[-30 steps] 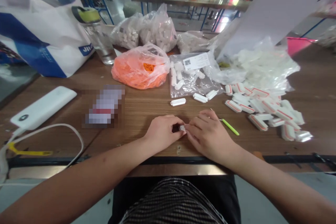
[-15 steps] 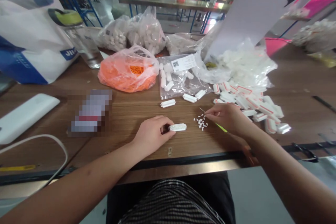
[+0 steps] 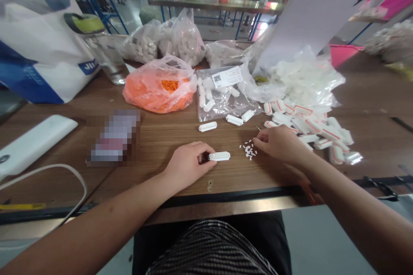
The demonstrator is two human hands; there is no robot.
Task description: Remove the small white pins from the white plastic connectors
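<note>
My left hand (image 3: 186,164) is closed on one end of a white connector housing (image 3: 220,156), its rows of small holes facing up, low over the tabletop. To the right lies a scatter of tiny white pieces (image 3: 248,150) on the wood. Just beside them, my right hand (image 3: 275,142) has its fingers pinched together around a thin needle-tipped tool (image 3: 258,128). Only the tip of that tool shows; the rest is behind the hand. Another white housing (image 3: 208,126) lies behind the held one, with two more by the clear bag.
At the right is a heap of white housings (image 3: 318,131), some with orange strips. Behind stand an orange-filled bag (image 3: 158,94), a clear labelled bag (image 3: 222,99) and a water bottle (image 3: 106,56). A blurred-out object (image 3: 114,137) and a white device with a cable (image 3: 38,142) lie left.
My right hand has turned slightly, so the tool's green handle no longer shows and less of its tip is seen. My left hand and the connector housing stay put.
</note>
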